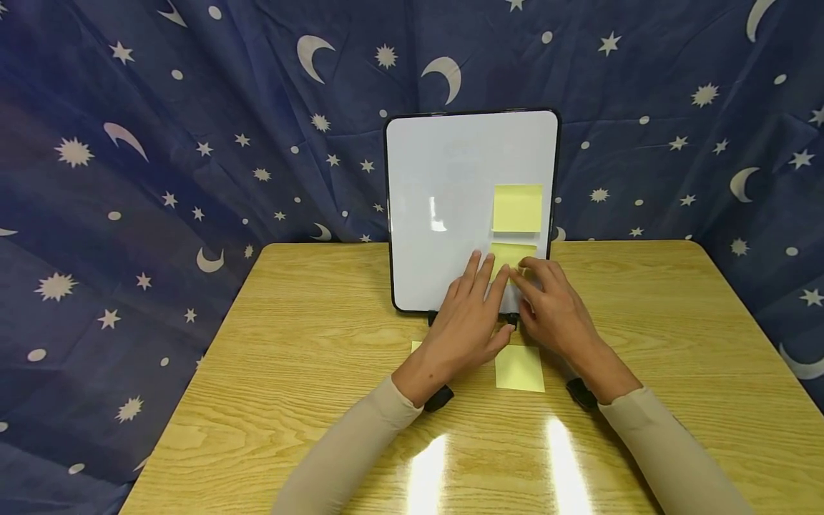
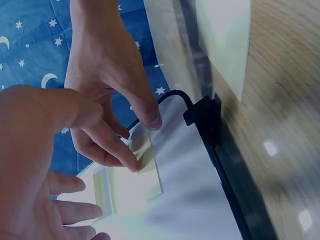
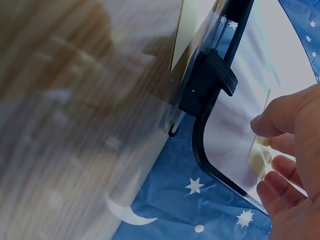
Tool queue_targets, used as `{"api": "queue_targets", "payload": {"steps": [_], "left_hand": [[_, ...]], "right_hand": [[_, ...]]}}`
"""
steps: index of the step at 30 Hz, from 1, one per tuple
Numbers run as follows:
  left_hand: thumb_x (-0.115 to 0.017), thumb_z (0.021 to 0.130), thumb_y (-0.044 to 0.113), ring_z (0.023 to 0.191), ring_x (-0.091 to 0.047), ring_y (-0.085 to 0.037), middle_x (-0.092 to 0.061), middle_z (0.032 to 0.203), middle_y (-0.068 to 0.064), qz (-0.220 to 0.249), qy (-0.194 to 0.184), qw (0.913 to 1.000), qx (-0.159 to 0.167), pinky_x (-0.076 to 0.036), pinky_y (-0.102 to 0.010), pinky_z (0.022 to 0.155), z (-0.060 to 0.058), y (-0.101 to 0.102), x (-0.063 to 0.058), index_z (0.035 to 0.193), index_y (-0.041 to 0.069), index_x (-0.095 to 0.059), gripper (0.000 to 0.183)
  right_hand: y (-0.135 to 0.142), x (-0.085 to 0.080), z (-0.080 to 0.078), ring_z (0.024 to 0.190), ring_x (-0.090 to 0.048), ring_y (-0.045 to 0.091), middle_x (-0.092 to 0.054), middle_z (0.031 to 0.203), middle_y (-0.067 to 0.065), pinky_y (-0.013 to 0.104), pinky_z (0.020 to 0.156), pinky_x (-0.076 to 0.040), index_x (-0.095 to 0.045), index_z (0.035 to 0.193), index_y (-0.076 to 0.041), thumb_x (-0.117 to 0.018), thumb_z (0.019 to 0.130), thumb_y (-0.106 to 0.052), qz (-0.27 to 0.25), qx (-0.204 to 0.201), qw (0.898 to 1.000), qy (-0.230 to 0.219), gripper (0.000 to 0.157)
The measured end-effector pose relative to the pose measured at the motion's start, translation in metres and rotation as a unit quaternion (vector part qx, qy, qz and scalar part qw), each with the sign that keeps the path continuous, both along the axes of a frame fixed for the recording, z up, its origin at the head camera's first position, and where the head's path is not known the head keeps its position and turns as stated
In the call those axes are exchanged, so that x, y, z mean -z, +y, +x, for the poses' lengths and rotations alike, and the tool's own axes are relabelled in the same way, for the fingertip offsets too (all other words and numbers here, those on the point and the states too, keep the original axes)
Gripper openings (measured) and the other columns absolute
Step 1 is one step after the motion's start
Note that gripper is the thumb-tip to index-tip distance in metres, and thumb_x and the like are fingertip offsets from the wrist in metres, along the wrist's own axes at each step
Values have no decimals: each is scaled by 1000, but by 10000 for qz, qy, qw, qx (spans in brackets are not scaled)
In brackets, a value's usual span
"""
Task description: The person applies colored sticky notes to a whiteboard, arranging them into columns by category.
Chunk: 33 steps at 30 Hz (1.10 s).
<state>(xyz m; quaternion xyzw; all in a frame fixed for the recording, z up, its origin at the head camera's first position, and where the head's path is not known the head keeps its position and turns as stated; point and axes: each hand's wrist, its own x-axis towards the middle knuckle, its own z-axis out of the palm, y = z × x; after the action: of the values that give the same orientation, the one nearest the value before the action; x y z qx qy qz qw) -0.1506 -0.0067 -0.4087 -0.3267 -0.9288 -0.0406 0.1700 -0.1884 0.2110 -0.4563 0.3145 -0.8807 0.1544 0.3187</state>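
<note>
Both hands are at a yellow sticky note (image 1: pixel 513 251) low on the right side of an upright whiteboard (image 1: pixel 444 172). My left hand (image 1: pixel 468 322) reaches across with its fingers extended, fingertips at the note's left and lower part. From the other side my right hand (image 1: pixel 558 315) presses fingertips on the note's lower right. In the left wrist view the right index fingertip lies on the note (image 2: pixel 142 185), and the thumb stays apart from that finger. Another yellow sticky note (image 1: pixel 518 207) sticks to the board just above.
A yellow sticky note (image 1: pixel 520 368) lies on the wooden table (image 1: pixel 309 343) below the board; a further note (image 1: pixel 415 346) is mostly hidden behind the left hand. Black clips (image 3: pixel 212 75) hold the board's lower edge. Behind hangs a blue curtain (image 1: pixel 257 107) with moons and stars.
</note>
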Motion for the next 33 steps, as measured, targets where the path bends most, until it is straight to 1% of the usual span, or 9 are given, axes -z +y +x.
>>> {"api": "queue_targets", "payload": {"steps": [5,12,15,21,27,33], "left_hand": [[-67,99,47,163,-13,-40,-27,171,-24,8,139,9997,-219,-40,-47,118,-6,7,-1,166,4,-30,88],[-72,95,39,163,-13,-40,-28,171,-22,136,101,9991,-377,-39,-48,118,-14,14,2,167,5,-31,89],[-70,95,36,163,-12,-39,-27,172,-20,26,161,9987,-474,-37,-48,120,-18,17,5,167,5,-29,88],[-64,98,37,164,-7,-36,-23,175,-16,-273,185,9969,-713,-31,-47,124,-23,22,10,169,3,-21,90],[-63,98,38,164,-5,-35,-19,176,-15,-402,214,9958,-788,-31,-46,123,-27,23,14,169,3,-18,92],[-65,97,38,164,-9,-34,-20,176,-12,-330,288,9963,-745,-33,-46,121,-28,24,14,169,4,-20,92]], "right_hand": [[1,1,0,120,-53,45,-57,135,26,55,103,-49,-68,136,6,-78,81,6,-2,-51,9999,107,56],[1,1,0,120,-53,45,-56,136,26,56,103,-49,-69,135,6,-79,81,5,-13,-40,9999,124,56],[1,1,0,121,-53,45,-56,136,26,57,103,-49,-69,135,6,-79,81,5,-37,-54,9999,103,55],[0,0,0,122,-52,45,-56,137,26,57,104,-48,-68,136,6,-78,82,5,-64,-92,9999,34,55],[-1,-1,0,121,-52,46,-56,137,26,57,104,-48,-67,137,6,-77,83,4,-26,-87,10000,12,55],[0,-1,1,122,-52,46,-55,138,27,57,105,-47,-67,137,7,-78,82,4,-4,-79,10000,20,57]]}}
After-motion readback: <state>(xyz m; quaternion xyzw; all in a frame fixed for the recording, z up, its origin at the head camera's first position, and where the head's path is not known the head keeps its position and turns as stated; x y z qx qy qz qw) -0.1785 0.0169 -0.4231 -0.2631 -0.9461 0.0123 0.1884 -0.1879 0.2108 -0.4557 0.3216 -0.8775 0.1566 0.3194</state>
